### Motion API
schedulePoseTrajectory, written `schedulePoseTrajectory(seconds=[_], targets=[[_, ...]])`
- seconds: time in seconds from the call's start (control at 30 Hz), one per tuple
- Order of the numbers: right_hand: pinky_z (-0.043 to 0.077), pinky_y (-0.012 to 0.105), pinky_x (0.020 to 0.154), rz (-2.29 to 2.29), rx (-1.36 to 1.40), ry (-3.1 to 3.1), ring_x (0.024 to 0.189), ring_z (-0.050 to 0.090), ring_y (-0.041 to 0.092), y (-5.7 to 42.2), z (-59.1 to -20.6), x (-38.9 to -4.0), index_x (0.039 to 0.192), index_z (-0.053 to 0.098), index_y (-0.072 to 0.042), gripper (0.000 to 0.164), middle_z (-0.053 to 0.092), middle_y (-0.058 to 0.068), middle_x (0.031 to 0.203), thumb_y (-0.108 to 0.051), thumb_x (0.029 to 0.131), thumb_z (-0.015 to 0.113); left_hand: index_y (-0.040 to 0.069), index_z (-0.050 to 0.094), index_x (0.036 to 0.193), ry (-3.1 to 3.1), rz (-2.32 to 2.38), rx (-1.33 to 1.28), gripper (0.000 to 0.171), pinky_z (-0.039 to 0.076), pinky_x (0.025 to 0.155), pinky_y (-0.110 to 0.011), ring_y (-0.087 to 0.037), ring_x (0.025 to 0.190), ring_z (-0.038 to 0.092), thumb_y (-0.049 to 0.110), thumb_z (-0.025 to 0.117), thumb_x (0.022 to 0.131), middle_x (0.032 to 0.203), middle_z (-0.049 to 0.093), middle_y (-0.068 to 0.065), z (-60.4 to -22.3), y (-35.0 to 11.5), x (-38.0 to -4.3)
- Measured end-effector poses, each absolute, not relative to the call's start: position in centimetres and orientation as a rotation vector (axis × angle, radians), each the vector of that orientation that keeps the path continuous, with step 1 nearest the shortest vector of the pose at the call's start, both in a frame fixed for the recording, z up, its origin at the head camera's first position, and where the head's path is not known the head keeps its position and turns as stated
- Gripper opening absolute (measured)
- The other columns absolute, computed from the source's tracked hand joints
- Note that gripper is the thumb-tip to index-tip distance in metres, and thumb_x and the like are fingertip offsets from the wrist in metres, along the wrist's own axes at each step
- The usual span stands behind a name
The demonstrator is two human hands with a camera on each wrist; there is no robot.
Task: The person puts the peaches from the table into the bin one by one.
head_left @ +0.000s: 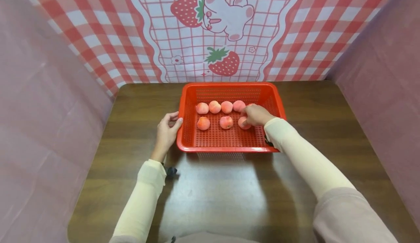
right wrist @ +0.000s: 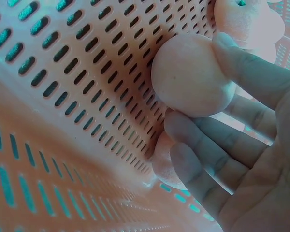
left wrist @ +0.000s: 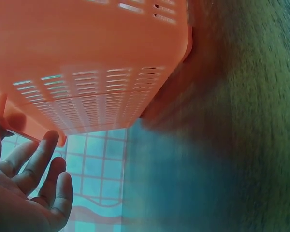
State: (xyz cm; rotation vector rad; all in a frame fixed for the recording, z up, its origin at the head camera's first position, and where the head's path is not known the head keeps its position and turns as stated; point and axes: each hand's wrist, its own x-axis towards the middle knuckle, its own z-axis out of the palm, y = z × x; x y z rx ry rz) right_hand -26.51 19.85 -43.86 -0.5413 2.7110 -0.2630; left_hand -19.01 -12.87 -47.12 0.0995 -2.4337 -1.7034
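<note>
A red plastic basket (head_left: 226,149) with slotted walls holds several peaches in two rows. My left hand (head_left: 168,133) grips the basket's left rim, the thumb over it and the fingers outside; the left wrist view shows this hand (left wrist: 31,183) from below. Inside the basket, at the right, my right hand (head_left: 259,115) holds a peach (right wrist: 186,75) between thumb and fingers, at the right end of the front row. Another peach (right wrist: 166,164) lies behind those fingers, partly hidden. In the front row are also a middle peach (head_left: 226,122) and a left peach (head_left: 203,123).
The basket stands near the back edge of a brown wooden table (head_left: 216,192). A red-and-white checked cloth (head_left: 210,64) with strawberries hangs behind it. Pink cloth walls (head_left: 39,126) flank the table on both sides.
</note>
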Motion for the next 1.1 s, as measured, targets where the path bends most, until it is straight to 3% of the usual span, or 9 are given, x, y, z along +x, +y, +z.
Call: schedulePoseTrajectory(seconds=[0.5, 1.1], targets=[[0.049, 0.042, 0.086, -0.331, -0.479, 2.697, 0.088, 0.058, 0.026, 20.15, -43.79, -26.32, 0.098, 0.072, -0.009, 0.024, 0.069, 0.009, 0.096, -0.022, 0.078, 0.079, 0.000, 0.062, 0.123, -2.463, -1.681, 0.088, 0.035, 0.054, 0.092, -0.046, -0.038, 0.099, 0.068, 0.015, 0.066, 0.092, 0.114, 0.067, -0.023, -47.08, -12.73, -18.99], [0.048, 0.040, 0.082, -0.281, -0.480, 2.689, 0.086, 0.056, 0.025, 19.70, -43.42, -26.38, 0.095, 0.071, -0.011, 0.020, 0.067, 0.008, 0.094, -0.022, 0.080, 0.077, 0.000, 0.062, 0.122, -2.518, -1.581, 0.044, 0.034, 0.055, 0.090, -0.045, -0.038, 0.096, 0.069, 0.015, 0.066, 0.092, 0.113, 0.068, -0.023, -46.59, -12.95, -19.17]])
